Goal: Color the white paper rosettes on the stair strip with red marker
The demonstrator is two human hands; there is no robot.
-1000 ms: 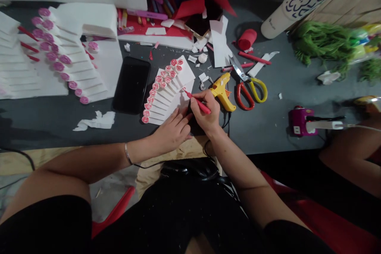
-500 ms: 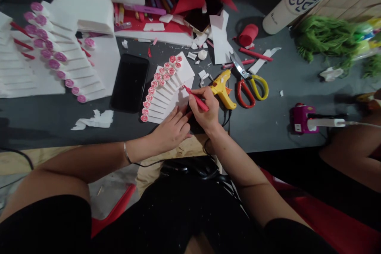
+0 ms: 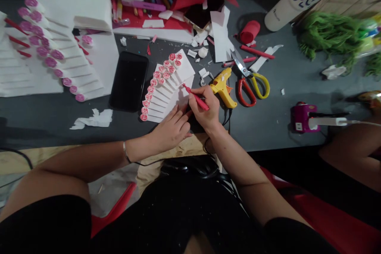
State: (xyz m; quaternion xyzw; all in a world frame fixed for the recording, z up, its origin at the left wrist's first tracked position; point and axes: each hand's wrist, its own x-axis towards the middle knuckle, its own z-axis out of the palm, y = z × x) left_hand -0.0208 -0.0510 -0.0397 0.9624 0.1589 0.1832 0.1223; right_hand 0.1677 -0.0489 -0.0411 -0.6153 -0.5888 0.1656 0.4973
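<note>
A red marker [image 3: 199, 99] is gripped in my right hand [image 3: 207, 108], its tip touching the white card at a small red mark. My left hand [image 3: 172, 127] lies flat with fingers stretched over the card's lower edge. The white paper piece [image 3: 157, 107] has pleated strips, each topped by a small round rose shape [image 3: 156, 74] coloured red in swirls. Just right of my right hand lies a yellow glue gun [image 3: 223, 87]. Scissors [image 3: 244, 72] with red and yellow handles rest beyond it. What lies beneath my left fingers is hidden.
A black phone [image 3: 128, 81] lies left of the card. Further left stands a larger pleated piece with purple roses [image 3: 42, 50]. Paper scraps [image 3: 203, 52], a red roll [image 3: 250, 31], a white bottle [image 3: 285, 8], green yarn [image 3: 326, 35] and a purple plug adapter [image 3: 305, 118] surround the area.
The view has shifted slightly, so the table items sit a little differently in the picture. Both hands, the marker and the card hold nearly the same positions.
</note>
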